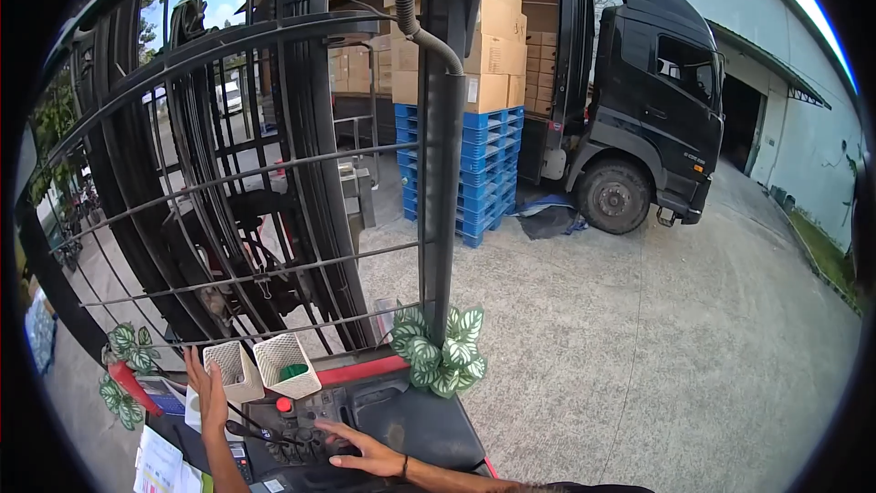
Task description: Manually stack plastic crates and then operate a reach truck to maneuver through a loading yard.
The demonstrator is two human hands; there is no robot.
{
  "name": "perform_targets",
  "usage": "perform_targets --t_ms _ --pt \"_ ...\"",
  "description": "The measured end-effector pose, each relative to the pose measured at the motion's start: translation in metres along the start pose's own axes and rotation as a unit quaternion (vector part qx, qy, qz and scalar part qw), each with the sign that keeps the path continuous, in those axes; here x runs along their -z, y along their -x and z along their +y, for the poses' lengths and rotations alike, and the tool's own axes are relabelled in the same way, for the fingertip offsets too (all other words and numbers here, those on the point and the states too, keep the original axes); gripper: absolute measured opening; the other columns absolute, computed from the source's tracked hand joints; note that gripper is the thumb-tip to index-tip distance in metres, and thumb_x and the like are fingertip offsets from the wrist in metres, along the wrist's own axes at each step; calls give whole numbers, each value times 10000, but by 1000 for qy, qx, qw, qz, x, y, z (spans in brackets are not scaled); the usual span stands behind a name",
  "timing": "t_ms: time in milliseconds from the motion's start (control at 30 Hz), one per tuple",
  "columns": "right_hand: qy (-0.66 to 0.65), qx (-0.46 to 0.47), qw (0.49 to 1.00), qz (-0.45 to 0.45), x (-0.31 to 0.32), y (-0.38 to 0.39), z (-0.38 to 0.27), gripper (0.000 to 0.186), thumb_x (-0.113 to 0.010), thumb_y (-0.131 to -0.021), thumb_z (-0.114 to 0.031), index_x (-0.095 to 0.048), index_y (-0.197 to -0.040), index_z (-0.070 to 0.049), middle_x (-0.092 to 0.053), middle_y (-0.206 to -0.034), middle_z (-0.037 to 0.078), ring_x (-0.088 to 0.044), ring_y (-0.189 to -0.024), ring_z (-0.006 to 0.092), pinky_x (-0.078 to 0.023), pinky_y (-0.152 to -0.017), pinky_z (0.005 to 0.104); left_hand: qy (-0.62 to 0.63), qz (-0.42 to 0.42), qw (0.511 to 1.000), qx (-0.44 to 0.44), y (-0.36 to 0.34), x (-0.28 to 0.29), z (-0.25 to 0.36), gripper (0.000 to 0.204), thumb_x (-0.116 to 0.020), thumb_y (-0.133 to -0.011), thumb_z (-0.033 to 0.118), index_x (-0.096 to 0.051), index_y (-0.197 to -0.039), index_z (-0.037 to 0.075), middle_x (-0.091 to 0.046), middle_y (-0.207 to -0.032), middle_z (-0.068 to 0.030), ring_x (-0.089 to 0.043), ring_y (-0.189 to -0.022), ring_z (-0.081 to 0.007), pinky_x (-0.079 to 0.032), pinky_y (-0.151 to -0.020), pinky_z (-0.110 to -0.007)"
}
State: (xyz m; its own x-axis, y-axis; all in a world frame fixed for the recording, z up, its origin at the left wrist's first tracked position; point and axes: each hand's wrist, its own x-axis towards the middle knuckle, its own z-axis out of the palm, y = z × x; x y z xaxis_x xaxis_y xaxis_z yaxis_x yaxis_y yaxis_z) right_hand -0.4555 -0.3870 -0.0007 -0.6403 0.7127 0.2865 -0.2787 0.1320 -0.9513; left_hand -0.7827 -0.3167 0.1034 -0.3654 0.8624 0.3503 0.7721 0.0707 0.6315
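Observation:
At the lower left my left hand (210,393) is raised with its fingers stretched upward and nothing visible in it. It is beside a cream woven basket (239,390); a second cream basket (290,391) to its right holds something green. My right hand (370,454) reaches over the dark forklift console, fingers spread and close to a group of black levers (297,449). Whether its fingertips touch a lever I cannot tell. A red push button (285,404) sits on the console just beyond the levers. A black-knobbed lever (265,435) slants between my hands.
Ahead stand the forklift's mast (315,146) and wire guard (246,184). Beyond them, large cartons (488,64) sit above stacked blue pallets (474,164), beside a black truck (662,100). Leafy plants (447,356) edge the dashboard. Papers (160,461) lie at the lower left.

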Motion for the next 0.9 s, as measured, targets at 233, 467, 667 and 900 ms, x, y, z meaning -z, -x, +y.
perform_targets --t_ms 233,467,667,900 --pt "40 14 996 74 -140 -242 79 738 -697 -977 -294 -362 -1596 -73 -360 -1620 124 -497 -1296 230 -351 -1169 411 33 -48 997 -49 -211 75 -193 704 -334 -1104 519 -255 -1629 56 -145 -1710 -175 -108 -1584 -352 -57 -1262 -489" --pt "187 96 968 138 -133 -227 45 699 -750 -928 -249 -460 -1541 -79 -375 -1597 157 -441 -1410 288 -348 -1186 433 95 -40 985 -139 -201 69 -174 657 -333 -1117 462 -291 -1612 31 -183 -1699 -166 -140 -1577 -339 -90 -1268 -445" --pt "592 -61 795 116 -18 0 -25 1073 -805 -701 -710 -465 -1527 -116 -375 -1591 174 -323 -1499 367 -110 -1227 668 90 -22 988 -122 28 35 -24 680 -332 -1107 500 -295 -1608 41 -184 -1697 -178 -136 -1574 -377 -65 -1265 -491" --pt "620 -49 771 137 70 149 -66 1117 -761 -591 -845 -637 -1354 -39 -615 -1219 136 -510 -1165 306 -320 -1069 463 58 24 992 -108 173 7 98 625 -378 -1092 450 -352 -1593 78 -231 -1682 -173 -198 -1553 -391 -101 -1262 -484"
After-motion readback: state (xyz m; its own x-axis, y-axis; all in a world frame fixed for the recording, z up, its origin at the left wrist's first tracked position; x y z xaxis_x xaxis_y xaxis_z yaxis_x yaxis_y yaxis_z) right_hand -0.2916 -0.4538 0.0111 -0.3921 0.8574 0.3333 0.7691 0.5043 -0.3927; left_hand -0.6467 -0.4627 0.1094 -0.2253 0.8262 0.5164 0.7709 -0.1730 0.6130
